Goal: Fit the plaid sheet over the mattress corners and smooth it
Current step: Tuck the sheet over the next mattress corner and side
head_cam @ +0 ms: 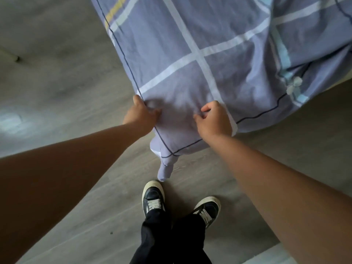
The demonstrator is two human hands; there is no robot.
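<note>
My left hand (142, 114) and right hand (213, 119) clench the plaid sheet (190, 54) at the mattress corner, where the light, limp, wrinkle-prone cloth seems best gripped by its hem.

**A bedroom in a home**

The place reads as a domestic bedroom. A bed corner fills the upper part of the view, covered by a plaid sheet (200, 54) in soft lavender crossed with white, pale blue and yellow bands and edged with a thin dark line. The fabric is wrinkled and drapes over the corner, one loose end hanging towards the floor (76, 197). That floor is grey wood-look plank, matte and bare, the sort laid in living quarters. The person stands at the bed's corner in dark trousers and black lace-up sneakers (153, 198), everyday clothing rather than work gear.
</note>
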